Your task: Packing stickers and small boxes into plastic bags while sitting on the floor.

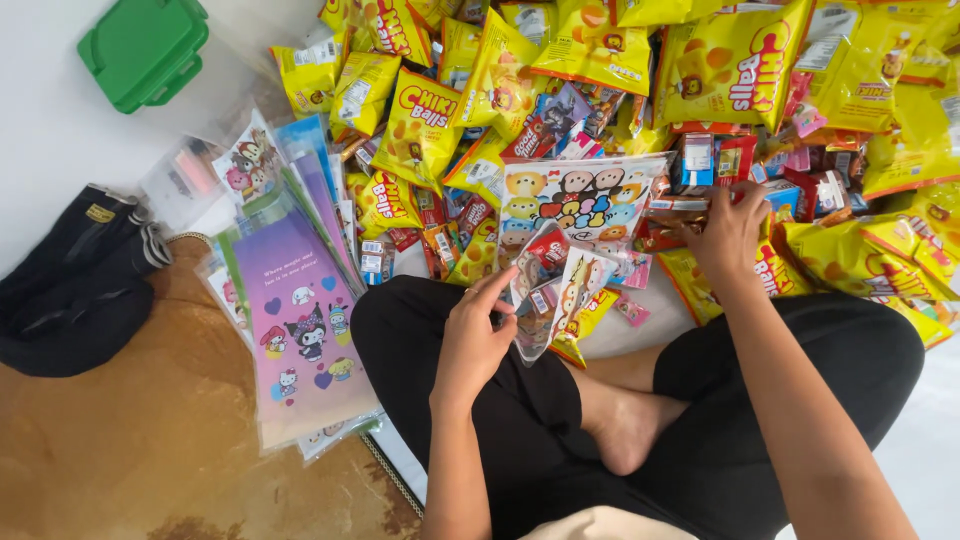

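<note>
- Left hand (pixel 470 345), centre of the frame above the crossed legs: its grip is clamped on a clear cartoon-printed bag (pixel 548 290) stuffed with small snacks; the bag rises just right of the fingers.
- Right hand (pixel 728 235), right of centre: fingers spread apart, resting on the small red snack packets (pixel 715 160) in the heap.
- Yellow snack bags (pixel 740 60) fill the upper right.
- Stack of cartoon bags (pixel 300 320) lies at left; green lid (pixel 145 50) upper left.

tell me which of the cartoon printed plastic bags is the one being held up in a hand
The small clear cartoon bag gripped by the left hand above the lap. The others lie on the floor: the purple bags stacked at left, one flat bag among the snacks.
</note>
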